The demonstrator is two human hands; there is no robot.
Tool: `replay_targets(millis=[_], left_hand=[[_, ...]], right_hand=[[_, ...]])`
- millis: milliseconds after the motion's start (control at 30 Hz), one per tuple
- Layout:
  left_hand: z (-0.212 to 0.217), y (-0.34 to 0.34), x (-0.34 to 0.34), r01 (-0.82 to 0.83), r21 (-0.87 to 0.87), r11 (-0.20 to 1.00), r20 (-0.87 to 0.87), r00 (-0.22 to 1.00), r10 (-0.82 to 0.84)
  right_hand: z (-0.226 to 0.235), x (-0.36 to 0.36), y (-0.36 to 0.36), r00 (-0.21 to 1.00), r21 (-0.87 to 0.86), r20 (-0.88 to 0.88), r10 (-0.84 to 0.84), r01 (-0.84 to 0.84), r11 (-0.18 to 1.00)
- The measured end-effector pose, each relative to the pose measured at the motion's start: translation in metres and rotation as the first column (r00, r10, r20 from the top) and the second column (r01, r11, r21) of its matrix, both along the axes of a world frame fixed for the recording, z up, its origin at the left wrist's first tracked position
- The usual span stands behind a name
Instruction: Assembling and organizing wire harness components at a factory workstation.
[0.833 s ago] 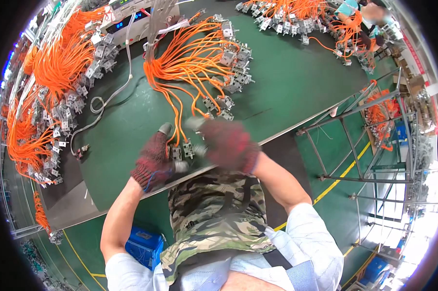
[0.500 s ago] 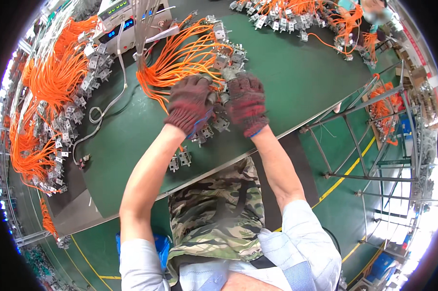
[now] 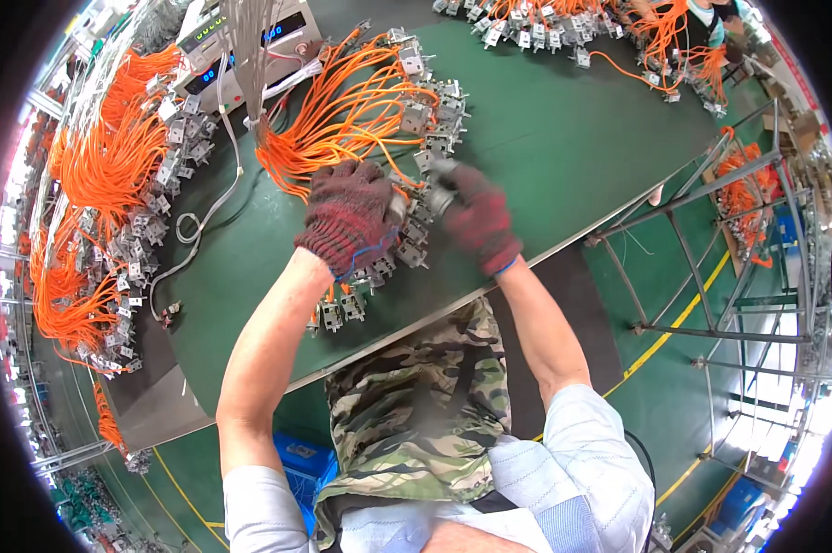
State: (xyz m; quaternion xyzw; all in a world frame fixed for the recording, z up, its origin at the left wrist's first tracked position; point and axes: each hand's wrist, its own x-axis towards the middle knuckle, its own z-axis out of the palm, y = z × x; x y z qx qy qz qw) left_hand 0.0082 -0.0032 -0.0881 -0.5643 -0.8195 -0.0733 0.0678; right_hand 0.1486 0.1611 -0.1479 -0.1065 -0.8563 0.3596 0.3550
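Note:
A bundle of orange cables fans out over the green table, with small grey metal end pieces along its outer edge. My left hand, in a dark red knitted glove, is curled over the near part of this row. Its fingers are closed, but what lies under them is hidden. My right hand, gloved alike, hovers just right of the row, smeared by motion, its grey fingertips close to the end pieces. Whether it holds anything cannot be seen. More metal end pieces lie by my left wrist.
Larger heaps of orange cables line the left side. A boxy instrument with displays stands at the back, beside hanging grey wires. Another cable heap lies far right, near a co-worker. A metal frame stands off the table's right edge.
My right hand has moved right and a little nearer, away from the row. My left hand has shifted slightly left and nearer. The head view has tilted a little.

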Motion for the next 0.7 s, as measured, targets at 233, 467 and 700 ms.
replay_targets(millis=[233, 467, 700], left_hand=[[0.017, 0.046, 0.014, -0.171, -0.371, 0.913, -0.134, 0.982, 0.13], [0.0, 0.043, 0.007, -0.196, -0.176, 0.965, -0.056, 0.98, 0.189], [0.008, 0.049, 0.005, -0.186, -0.354, 0.916, -0.122, 0.981, 0.151]], right_hand=[[-0.007, 0.0, 0.018, 0.99, 0.05, 0.041, 0.138, -0.139, 0.989], [-0.032, -0.013, 0.008, 0.992, 0.272, 0.125, 0.004, -0.038, 0.961], [0.019, -0.021, 0.041, 0.933, -0.522, 0.047, 0.357, -0.282, 0.805]])
